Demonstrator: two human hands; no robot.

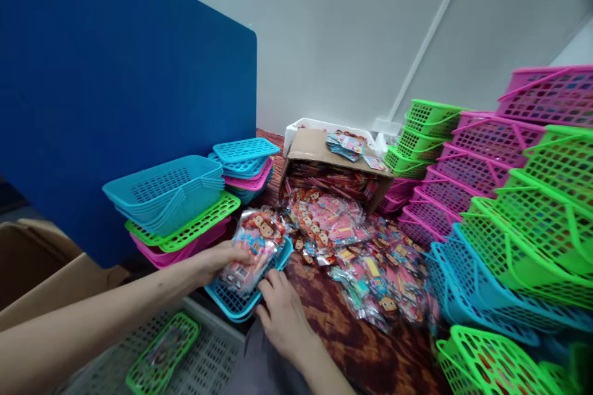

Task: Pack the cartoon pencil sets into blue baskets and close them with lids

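Note:
My left hand [217, 261] grips several clear plastic packets [257, 245] printed with a red-haired cartoon figure. They are tilted over a shallow blue basket [231, 301] near the table's front edge, covering part of its inside. At the basket's right side is my right hand [281, 308], its fingers curled at the rim; the fingertips are partly hidden. Just beyond and to the right, a loose heap of similar packets [377, 265] spreads over the brown patterned tabletop [319, 305].
An open cardboard box [312, 145] of packets lies behind the heap. Nested blue baskets [169, 188] stand left, below a blue partition [139, 62]. Tall stacks of pink baskets [482, 166] and green baskets [551, 222] line the right. A grey crate [210, 345] sits below, holding a green basket [162, 355].

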